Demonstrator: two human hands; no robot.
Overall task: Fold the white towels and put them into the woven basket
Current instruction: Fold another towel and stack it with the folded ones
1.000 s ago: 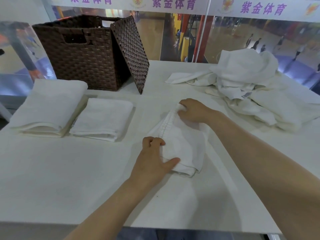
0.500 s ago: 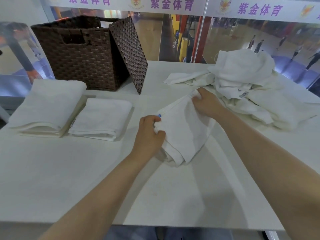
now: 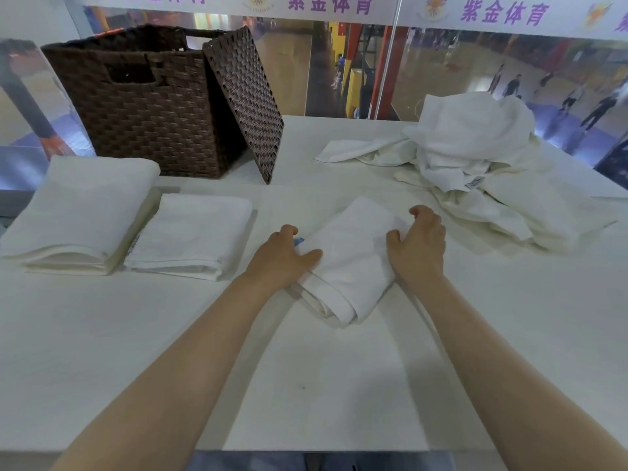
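White folded towel [image 3: 353, 256] on table [image 3: 323, 385], gripped at left edge by left hand [image 3: 282, 258], at right by curled right hand [image 3: 419, 244].

The left hand [image 3: 282, 258] covers the near-left edge of the folded towel [image 3: 353, 256], leaving only a sliver of a blue tag [image 3: 299, 241] too small to read. The woven basket [image 3: 142, 107] hides its interior behind its front wall, while the leaning lid [image 3: 246, 100] masks its right side. Both forearms run out of the frame's bottom edge, and the label [image 3: 475, 182] on the towel pile [image 3: 482, 158] is illegible.
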